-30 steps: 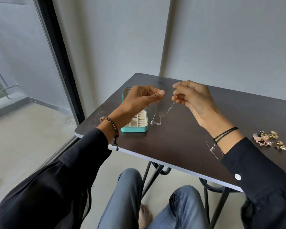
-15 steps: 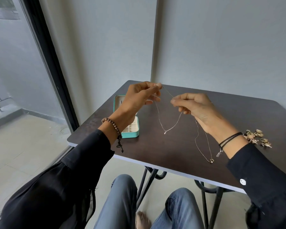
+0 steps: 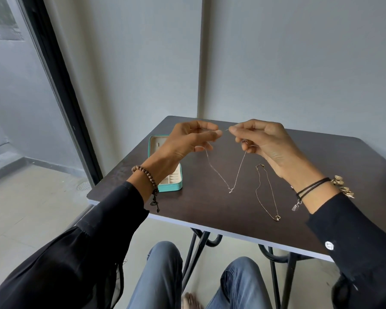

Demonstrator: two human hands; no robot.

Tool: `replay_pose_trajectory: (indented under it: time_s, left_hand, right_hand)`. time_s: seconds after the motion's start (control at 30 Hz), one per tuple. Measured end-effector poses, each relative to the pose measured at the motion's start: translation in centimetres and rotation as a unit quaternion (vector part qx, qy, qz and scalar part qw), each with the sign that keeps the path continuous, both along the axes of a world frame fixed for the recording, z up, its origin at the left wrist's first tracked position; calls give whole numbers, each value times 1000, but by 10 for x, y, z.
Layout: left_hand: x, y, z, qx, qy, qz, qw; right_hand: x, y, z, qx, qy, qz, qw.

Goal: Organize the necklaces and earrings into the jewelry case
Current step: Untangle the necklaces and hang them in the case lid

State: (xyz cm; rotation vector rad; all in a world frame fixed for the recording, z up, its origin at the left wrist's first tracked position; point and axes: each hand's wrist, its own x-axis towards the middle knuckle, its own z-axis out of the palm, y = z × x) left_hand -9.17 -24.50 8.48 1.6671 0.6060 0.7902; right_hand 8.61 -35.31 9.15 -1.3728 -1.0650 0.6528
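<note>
The left thumb and forefinger (image 3: 217, 133) are pinched shut on one end of a thin silver necklace (image 3: 230, 189), and the right fingertips (image 3: 233, 130) pinch the other end just beside them, so the two pinches nearly meet. A short bright piece shows in the gap, perhaps the clasp, though it is too fine to tell whether the ends are joined. The remaining fingers of the left hand (image 3: 187, 141) are loosely curled under the palm, as are those of the right hand (image 3: 267, 143). From the two pinches the chain hangs in a narrow V above the table (image 3: 210, 208), with its small pendant at the low point near the table's middle. I cannot tell whether the pendant touches the surface. A second necklace (image 3: 277, 217) lies flat on the table to the right of the hanging one, under the right forearm, with its round pendant toward the near edge. The teal jewelry case (image 3: 171, 187) sits open at the table's left side, partly hidden behind the left wrist, showing pale compartments. A cluster of gold earrings (image 3: 342, 186) lies at the right, just beyond the right wrist. A beaded bracelet (image 3: 146, 175) circles the left wrist and black cord bracelets (image 3: 312, 187) circle the right one.
</note>
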Motion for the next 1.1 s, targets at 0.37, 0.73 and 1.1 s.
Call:
replay_pose_trajectory:
  time_s: [0.37,0.73,1.1]
  left_hand:
    - [24,-2,-9,38,41,-79,995]
    - [73,29,-56,20,118,-19,993]
    - [122,52,-102,88,225,70,968]
  right_hand:
    - [15,-10,-19,-11,16,8,1000]
    - [53,32,-62,-103,-33,-60,992]
    - [84,76,-100,-175,-200,-125,956]
